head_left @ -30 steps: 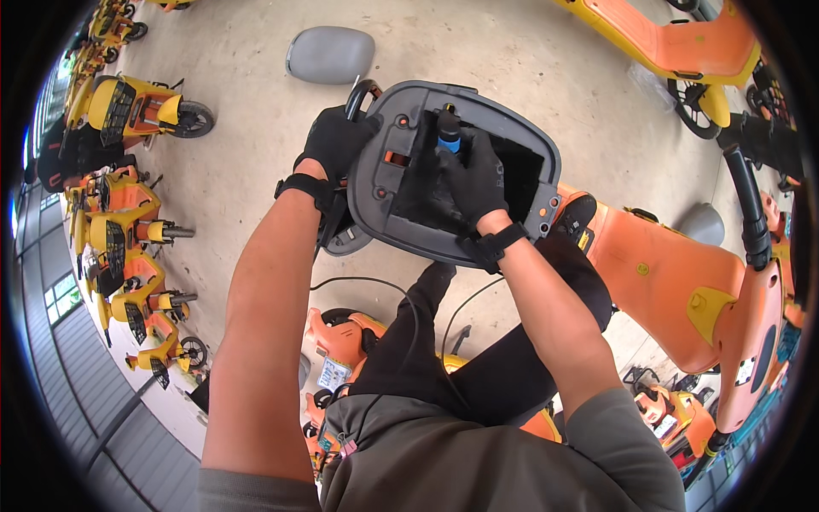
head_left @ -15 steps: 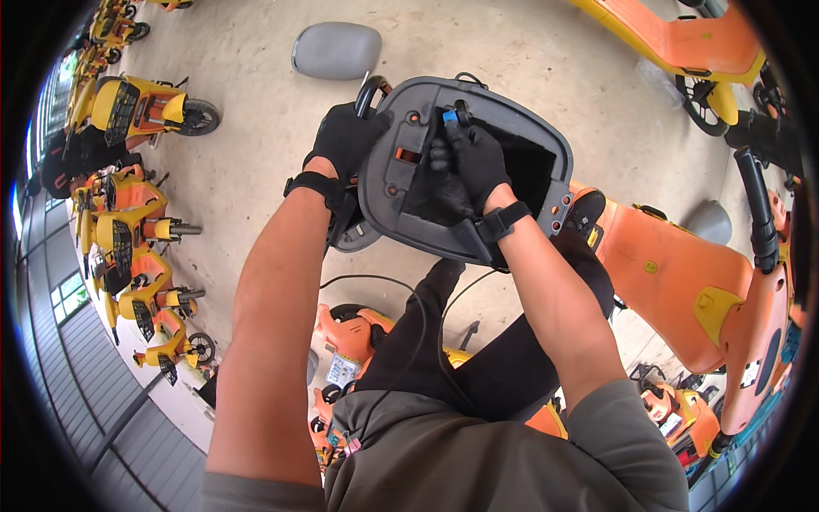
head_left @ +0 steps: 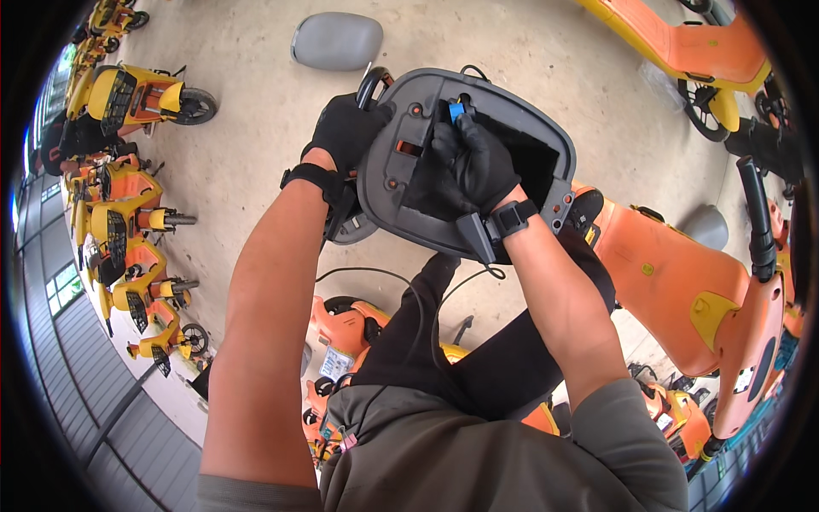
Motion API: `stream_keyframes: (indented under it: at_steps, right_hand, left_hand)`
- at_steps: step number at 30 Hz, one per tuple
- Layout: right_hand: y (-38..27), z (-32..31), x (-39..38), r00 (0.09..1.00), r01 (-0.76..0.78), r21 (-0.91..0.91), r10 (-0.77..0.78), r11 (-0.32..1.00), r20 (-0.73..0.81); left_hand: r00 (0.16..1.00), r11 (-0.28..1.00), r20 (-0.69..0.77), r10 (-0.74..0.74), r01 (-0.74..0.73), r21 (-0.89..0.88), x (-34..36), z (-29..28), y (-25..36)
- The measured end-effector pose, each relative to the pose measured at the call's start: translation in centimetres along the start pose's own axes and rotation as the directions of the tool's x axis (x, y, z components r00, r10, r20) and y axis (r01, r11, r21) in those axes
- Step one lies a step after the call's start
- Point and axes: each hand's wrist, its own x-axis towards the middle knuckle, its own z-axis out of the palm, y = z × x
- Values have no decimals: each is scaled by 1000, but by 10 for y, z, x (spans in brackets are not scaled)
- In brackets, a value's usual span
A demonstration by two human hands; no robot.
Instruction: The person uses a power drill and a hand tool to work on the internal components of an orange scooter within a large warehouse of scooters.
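The open black storage compartment (head_left: 388, 218) of a scooter lies in front of me, with a dark cavity and orange fasteners along its left side. My gloved right hand (head_left: 482, 166) reaches into the cavity, fingers pinched on a small blue plug (head_left: 456, 111); a dark part beside it is partly hidden by the fingers. On the compartment's left, my gloved left hand (head_left: 347, 130) is closed round the black grab rail (head_left: 372, 84), its thumb side against the rim. Most of the left fingers are out of sight.
A grey seat-shaped piece (head_left: 338, 41) lies on the floor beyond. An orange scooter body (head_left: 653, 277) extends to my right, and yellow-orange scooters (head_left: 132, 102) line the left. A black cable (head_left: 363, 270) loops near my legs.
My right hand has turned, its fingers gathering more tightly around the blue plug, which has shifted slightly right and toward me. My left hand stays at the grab rail.
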Motion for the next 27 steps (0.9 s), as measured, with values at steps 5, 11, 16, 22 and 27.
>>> stream_keyframes:
  at_steps: [5, 11, 16, 22, 27]
  right_hand:
    - [-6, -8, 12, 968, 248, -433, -202, 867, 150]
    - [-4, -7, 5, 968, -110, 161, 69, 981, 243]
    - [-13, -3, -43, 976, -205, 34, 202, 978, 86]
    - [-26, -45, -58, 937, -184, -14, 171, 983, -305]
    - [-13, -30, -45, 948, -34, -424, -105, 905, -301]
  left_hand:
    - [1000, 998, 11, 24, -25, 63, 1, 1, 7]
    - [1000, 997, 9, 10, -11, 75, 5, 6, 5]
    - [997, 989, -9, 76, -74, 129, 11, 4, -8]
    - [987, 973, 10, 160, -159, 165, 15, 4, -5]
    - [997, 996, -3, 71, -71, 51, 6, 6, -3]
